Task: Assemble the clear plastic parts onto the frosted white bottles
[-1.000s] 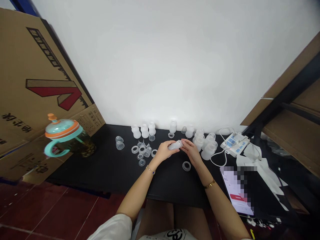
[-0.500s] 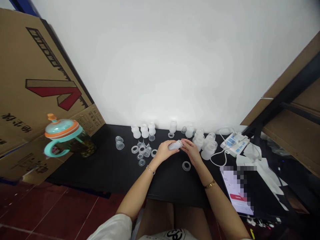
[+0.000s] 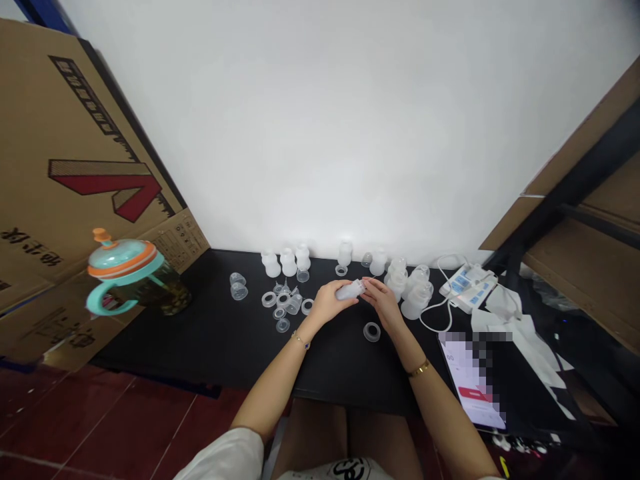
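So you've got your left hand [image 3: 329, 303] wrapped around a frosted white bottle [image 3: 349, 291], tipped over on its side with its mouth end toward your right hand [image 3: 383, 300]. Your right fingertips are pinching right at that mouth end; whatever small part they might have there is too tiny to make out. The bottle's up over the middle of the black counter [image 3: 220, 347], between your two hands.

Just in front of your right hand, nearer you, a loose ring [image 3: 372, 332] lies flat. Over to the left there's a little pile of clear rings and nipples [image 3: 285, 300], and further left a pair of clear caps [image 3: 239, 287]. Three open bottles [image 3: 287, 261] stand upright in a row by the wall, with one more clear cap [image 3: 303, 275] in front of them, and another bottle [image 3: 345, 253] stands on its own with a ring [image 3: 341, 270] just in front. On your right, a bunch of capped bottles [image 3: 413, 290] sits close to the white power strip [image 3: 467, 287], with the tablet [image 3: 473, 380] nearer you.
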### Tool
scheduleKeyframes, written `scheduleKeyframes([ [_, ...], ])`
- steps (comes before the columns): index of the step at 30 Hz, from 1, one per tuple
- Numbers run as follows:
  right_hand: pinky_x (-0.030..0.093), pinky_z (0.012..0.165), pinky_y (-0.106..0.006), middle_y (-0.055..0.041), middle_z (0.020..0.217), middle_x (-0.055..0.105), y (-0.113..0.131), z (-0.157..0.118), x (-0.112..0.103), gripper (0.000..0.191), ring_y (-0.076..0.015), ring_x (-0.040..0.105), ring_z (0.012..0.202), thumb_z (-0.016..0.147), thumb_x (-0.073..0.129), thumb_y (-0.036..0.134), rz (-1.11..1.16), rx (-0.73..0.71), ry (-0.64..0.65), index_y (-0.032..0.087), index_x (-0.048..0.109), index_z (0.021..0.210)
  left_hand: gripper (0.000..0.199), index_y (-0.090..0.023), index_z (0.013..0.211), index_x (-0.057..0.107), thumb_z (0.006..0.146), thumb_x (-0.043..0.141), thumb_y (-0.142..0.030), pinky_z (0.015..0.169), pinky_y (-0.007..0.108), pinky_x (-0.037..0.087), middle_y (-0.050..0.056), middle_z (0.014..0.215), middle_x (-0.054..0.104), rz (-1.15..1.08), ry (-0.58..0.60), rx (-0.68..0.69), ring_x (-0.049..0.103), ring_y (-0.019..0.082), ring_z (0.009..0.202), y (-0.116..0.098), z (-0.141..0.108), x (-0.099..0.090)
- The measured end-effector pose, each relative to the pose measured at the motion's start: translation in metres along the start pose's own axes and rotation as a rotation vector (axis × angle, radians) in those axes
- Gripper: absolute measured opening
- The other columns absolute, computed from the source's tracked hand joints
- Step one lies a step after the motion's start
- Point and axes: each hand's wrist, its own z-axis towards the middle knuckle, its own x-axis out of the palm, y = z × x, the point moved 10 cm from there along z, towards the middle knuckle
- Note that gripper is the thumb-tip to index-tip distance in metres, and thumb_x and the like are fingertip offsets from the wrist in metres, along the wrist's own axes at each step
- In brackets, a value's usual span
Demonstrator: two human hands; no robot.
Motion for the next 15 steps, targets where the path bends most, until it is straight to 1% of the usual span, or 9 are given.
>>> scheduleKeyframes([
  [9, 0.059, 0.089, -0.036, -0.0042, 0.100, 0.076, 0.0009, -0.0007, 0.0008, 0.040, -0.0208, 0.071, 0.091, 0.067, 0.088, 0.049, 0.005, 0.013, -0.009, 0.023, 0.078, 0.096, 0.048, -0.023, 0.116, 0.074, 0.071, 0.087, -0.036, 0.092, 0.034, 0.054, 0.005, 0.116, 0.076, -0.057, 0.004, -0.031, 0.070, 0.023, 0.101, 0.0009, -0.0003, 0.0003],
  [15, 0.059, 0.089, -0.036, -0.0045, 0.102, 0.076, 0.0021, -0.0015, 0.0006, 0.040, -0.0209, 0.071, 0.092, 0.069, 0.087, 0.049, -0.013, -0.003, -0.007, 0.023, 0.078, 0.097, 0.049, -0.023, 0.116, 0.074, 0.071, 0.086, -0.036, 0.093, 0.035, 0.053, 0.005, 0.116, 0.076, -0.051, 0.006, -0.046, 0.070, 0.024, 0.103, 0.0019, -0.0002, 0.0004],
])
